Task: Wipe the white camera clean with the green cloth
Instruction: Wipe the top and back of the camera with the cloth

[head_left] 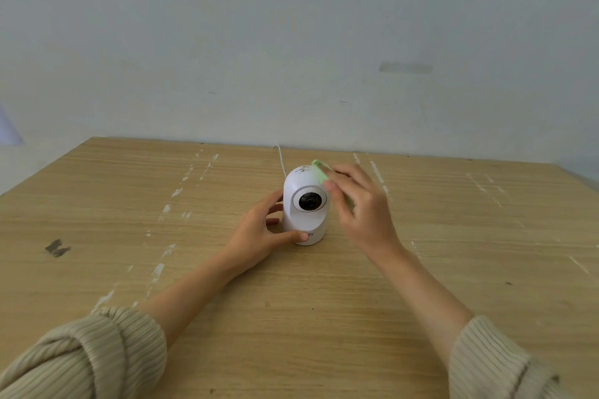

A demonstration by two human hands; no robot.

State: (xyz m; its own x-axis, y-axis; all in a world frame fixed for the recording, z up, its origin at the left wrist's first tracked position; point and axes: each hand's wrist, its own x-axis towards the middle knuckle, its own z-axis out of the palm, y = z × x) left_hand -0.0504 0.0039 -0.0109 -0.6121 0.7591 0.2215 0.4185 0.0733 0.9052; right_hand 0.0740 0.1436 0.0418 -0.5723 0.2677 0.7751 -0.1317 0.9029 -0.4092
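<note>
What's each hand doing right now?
Left hand: fingers closed around the camera base, steadying it.
Right hand: holding the cloth against the camera.

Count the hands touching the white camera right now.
2. The left hand steadies the white camera at its base, thumb across the front. The right hand presses the green cloth against its upper right side. Contact behind the cloth is hidden.

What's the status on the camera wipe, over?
Left hand steadying white camera base. Right hand pressing green cloth on its upper right side. Nothing in the way.
</note>
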